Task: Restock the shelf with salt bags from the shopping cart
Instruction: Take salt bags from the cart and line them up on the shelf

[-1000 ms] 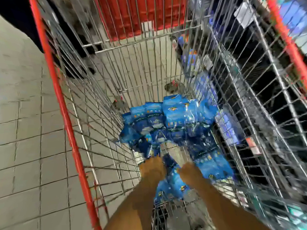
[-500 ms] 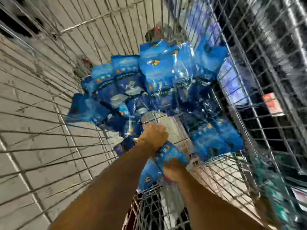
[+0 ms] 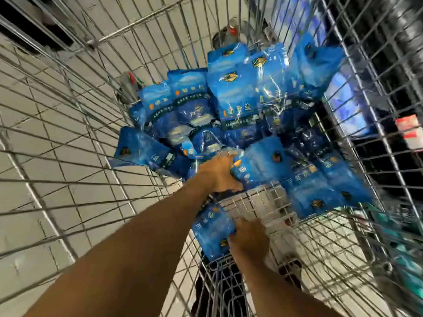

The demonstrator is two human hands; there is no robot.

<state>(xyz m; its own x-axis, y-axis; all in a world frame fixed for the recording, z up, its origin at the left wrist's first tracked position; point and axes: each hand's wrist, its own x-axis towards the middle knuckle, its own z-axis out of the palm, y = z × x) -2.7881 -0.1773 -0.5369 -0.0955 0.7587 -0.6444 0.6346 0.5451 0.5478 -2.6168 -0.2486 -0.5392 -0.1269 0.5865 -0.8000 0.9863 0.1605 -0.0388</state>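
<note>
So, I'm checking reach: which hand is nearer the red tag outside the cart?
Right. The right hand sits low, toward that side; the left hand is farther from the red tag.

cart wire walls (image 3: 68,138), open top, salt bags (image 3: 231,92)

The scene is evenly lit from above, and the pale floor tiles (image 3: 45,138) are rendered bright. White glare is scattered across the glossy blue salt bags (image 3: 231,99). The cart wires (image 3: 68,179) are bowed by wide-angle distortion. Motion blur is seen at the lower right, and the shelf (image 3: 389,161) at the right edge is left dim.
</note>
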